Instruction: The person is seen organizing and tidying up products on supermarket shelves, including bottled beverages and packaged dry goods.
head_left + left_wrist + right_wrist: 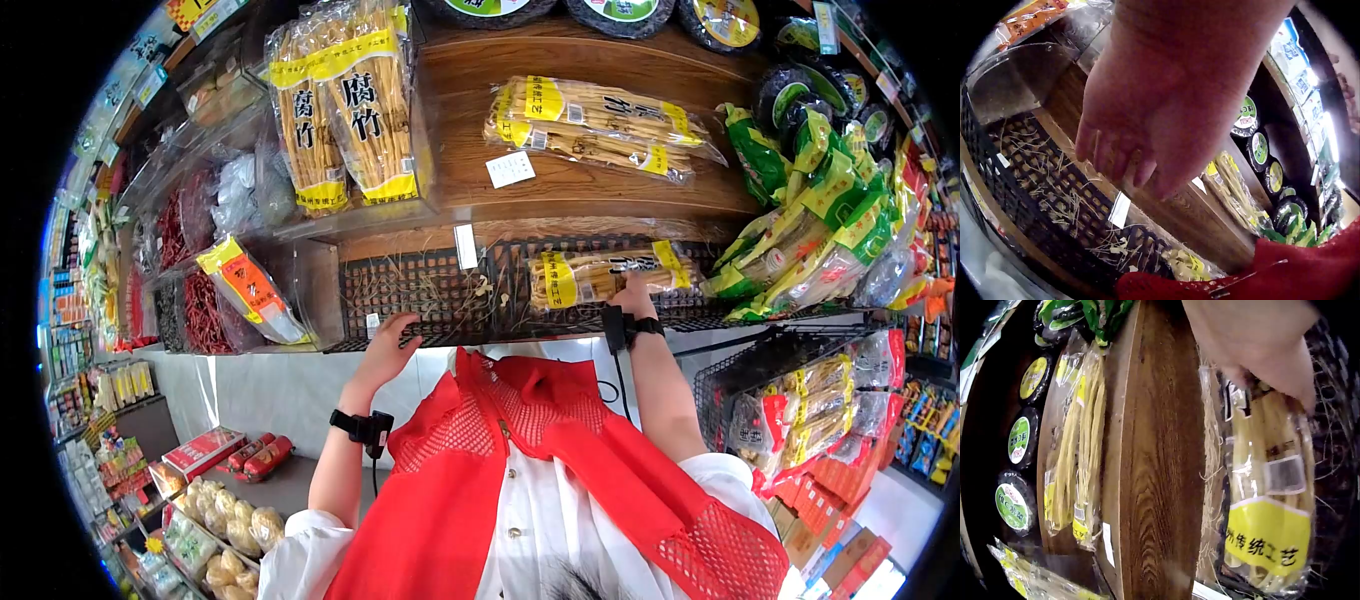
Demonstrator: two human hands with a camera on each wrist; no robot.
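The right hand [634, 298] grips a yellow-labelled package [575, 279] at the black basket's [512, 270] right side. Near left, the left hand [386, 354] has loose, relaxed fingers.

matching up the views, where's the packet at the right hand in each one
Head: packet right of centre, at the right hand.
Left wrist: bottom, just right of centre, partly visible.
Right wrist: right side, below the hand.
Shared landmark: wooden shelf, in all three.
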